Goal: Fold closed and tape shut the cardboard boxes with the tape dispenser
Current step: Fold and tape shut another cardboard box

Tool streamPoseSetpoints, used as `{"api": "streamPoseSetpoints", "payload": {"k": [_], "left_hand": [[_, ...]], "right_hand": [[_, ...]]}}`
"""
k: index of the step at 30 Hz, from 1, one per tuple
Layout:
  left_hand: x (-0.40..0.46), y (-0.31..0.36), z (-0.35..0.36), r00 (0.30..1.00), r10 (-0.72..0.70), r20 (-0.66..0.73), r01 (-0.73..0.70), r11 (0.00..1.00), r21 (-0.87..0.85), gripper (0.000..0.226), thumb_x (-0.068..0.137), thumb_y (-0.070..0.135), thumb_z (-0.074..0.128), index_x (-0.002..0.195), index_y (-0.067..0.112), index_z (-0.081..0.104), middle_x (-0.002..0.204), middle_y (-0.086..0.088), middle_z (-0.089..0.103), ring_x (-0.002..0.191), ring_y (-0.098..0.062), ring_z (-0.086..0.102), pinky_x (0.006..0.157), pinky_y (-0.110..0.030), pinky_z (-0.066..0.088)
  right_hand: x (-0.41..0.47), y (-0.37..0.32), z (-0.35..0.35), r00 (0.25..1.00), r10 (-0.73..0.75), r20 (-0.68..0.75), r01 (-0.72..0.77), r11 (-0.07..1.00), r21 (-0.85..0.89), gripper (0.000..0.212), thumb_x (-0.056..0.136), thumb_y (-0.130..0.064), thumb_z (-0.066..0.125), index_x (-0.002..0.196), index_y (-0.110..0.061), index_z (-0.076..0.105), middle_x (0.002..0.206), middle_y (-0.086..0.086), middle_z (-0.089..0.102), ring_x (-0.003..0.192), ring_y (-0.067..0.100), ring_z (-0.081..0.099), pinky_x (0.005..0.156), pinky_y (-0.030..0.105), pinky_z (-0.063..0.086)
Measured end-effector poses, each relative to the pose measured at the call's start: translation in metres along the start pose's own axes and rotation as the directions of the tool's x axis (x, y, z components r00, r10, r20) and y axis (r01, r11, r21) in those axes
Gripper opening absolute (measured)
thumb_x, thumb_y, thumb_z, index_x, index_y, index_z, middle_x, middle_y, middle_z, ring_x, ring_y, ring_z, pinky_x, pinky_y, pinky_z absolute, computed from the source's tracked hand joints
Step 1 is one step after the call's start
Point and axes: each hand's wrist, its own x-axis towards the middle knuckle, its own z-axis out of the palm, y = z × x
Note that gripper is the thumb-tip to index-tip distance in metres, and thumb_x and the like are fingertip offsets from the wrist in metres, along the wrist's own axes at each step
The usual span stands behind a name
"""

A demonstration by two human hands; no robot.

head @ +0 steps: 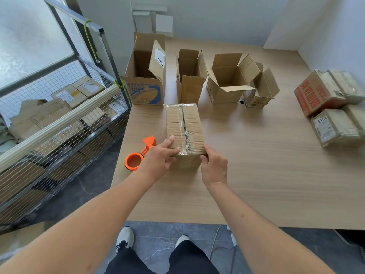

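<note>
1. Centre of the frame: the taped box [184, 128] is sitting closed on the table [256, 165], clear tape running along its top seam.
2. The left hand [160, 158] is gripping its near left corner, fingers curled over the top edge.
3. The right hand [214, 165] is gripping the near right corner.
4. The orange tape dispenser [141, 154] is lying just left of the box.
5. Across the upper middle, 4 open boxes [190, 76] are standing with their flaps up.
</note>
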Motion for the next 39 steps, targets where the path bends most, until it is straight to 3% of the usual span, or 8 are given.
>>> {"api": "streamPoseSetpoints", "payload": {"k": [4, 7, 10, 17, 21, 25, 30, 39], "left_hand": [[-0.001, 0.005, 0.006, 1.0, -0.022, -0.017, 0.021, 0.999, -0.049, 0.042, 0.088, -0.002, 0.073, 0.128, 0.009, 0.07, 0.157, -0.012, 0.041, 0.144, -0.027, 0.043, 0.112, -0.002, 0.013], [-0.001, 0.007, 0.006, 1.0, -0.006, -0.004, 0.005, 0.997, -0.072, 0.044, 0.089, -0.003, 0.071, 0.131, 0.008, 0.067, 0.159, -0.011, 0.039, 0.146, -0.026, 0.041, 0.118, -0.014, 0.019], [-0.003, 0.004, 0.003, 0.999, 0.022, 0.032, -0.02, 0.998, -0.053, 0.049, 0.09, -0.006, 0.067, 0.136, 0.009, 0.064, 0.162, -0.008, 0.034, 0.149, -0.023, 0.035, 0.12, -0.018, 0.02], [0.0, 0.005, 0.003, 1.0, 0.008, 0.018, -0.007, 0.997, -0.073, 0.047, 0.086, -0.016, 0.062, 0.13, 0.002, 0.067, 0.155, -0.018, 0.042, 0.143, -0.031, 0.044, 0.118, -0.017, 0.025], [0.001, 0.013, 0.013, 0.997, 0.064, 0.032, -0.058, 0.984, -0.17, 0.045, 0.082, -0.015, 0.07, 0.125, -0.002, 0.069, 0.148, -0.02, 0.049, 0.137, -0.034, 0.052, 0.114, -0.037, 0.044], [0.005, 0.018, 0.015, 0.963, 0.144, 0.227, -0.093, 0.971, -0.219, 0.068, 0.074, -0.012, 0.081, 0.138, 0.001, 0.06, 0.155, -0.009, 0.046, 0.131, -0.03, 0.058, 0.101, -0.04, 0.053], [0.02, 0.008, 0.001, 0.947, 0.248, 0.204, -0.247, 0.969, -0.031, 0.057, 0.082, -0.015, 0.066, 0.136, 0.003, 0.063, 0.146, -0.01, 0.056, 0.135, -0.027, 0.054, 0.114, -0.032, 0.039], [0.031, -0.005, 0.001, 0.97, 0.146, 0.196, -0.192, 0.951, 0.242, 0.081, 0.088, -0.006, 0.055, 0.159, 0.023, 0.031, 0.17, -0.001, 0.013, 0.156, -0.021, 0.014, 0.12, -0.039, 0.032]], "right_hand": [[-0.005, -0.007, 0.007, 0.998, 0.047, 0.047, -0.051, 0.996, 0.078, 0.055, 0.097, 0.004, 0.048, 0.151, 0.0, 0.043, 0.153, 0.016, 0.048, 0.144, 0.028, 0.044, 0.116, 0.028, 0.029], [-0.001, -0.01, 0.012, 0.984, 0.102, 0.147, -0.119, 0.986, 0.115, 0.056, 0.106, -0.011, 0.042, 0.16, -0.007, 0.027, 0.168, 0.013, 0.021, 0.156, 0.022, 0.017, 0.12, 0.025, 0.017], [0.001, -0.011, 0.016, 0.968, 0.139, 0.211, -0.166, 0.979, 0.117, 0.058, 0.109, -0.037, 0.039, 0.162, -0.023, 0.021, 0.171, 0.009, 0.004, 0.156, 0.02, 0.012, 0.118, 0.031, 0.023], [0.007, -0.012, 0.014, 0.974, 0.176, 0.142, -0.189, 0.978, 0.083, 0.052, 0.107, -0.041, 0.048, 0.156, -0.032, 0.038, 0.167, 0.012, 0.024, 0.154, 0.022, 0.023, 0.116, 0.033, 0.028], [0.002, -0.016, 0.01, 0.979, 0.185, 0.089, -0.163, 0.965, -0.207, 0.062, 0.103, -0.05, 0.049, 0.158, -0.025, 0.034, 0.168, 0.016, 0.009, 0.155, 0.033, 0.011, 0.122, 0.043, 0.023], [-0.002, -0.019, 0.006, 0.994, 0.1, 0.035, -0.077, 0.912, -0.403, 0.062, 0.101, -0.048, 0.049, 0.151, -0.013, 0.041, 0.162, 0.015, 0.026, 0.149, 0.034, 0.021, 0.121, 0.045, 0.027], [-0.002, -0.017, 0.005, 0.983, 0.111, 0.147, -0.033, 0.892, -0.451, 0.103, 0.085, -0.078, 0.052, 0.157, -0.009, 0.026, 0.165, 0.015, 0.018, 0.154, 0.034, 0.012, 0.125, 0.042, 0.014], [0.008, -0.011, -0.011, 0.944, 0.118, 0.309, 0.055, 0.866, -0.497, 0.109, 0.076, -0.032, 0.088, 0.157, -0.014, 0.018, 0.168, 0.011, 0.009, 0.157, 0.032, 0.005, 0.128, 0.043, 0.01]]}}
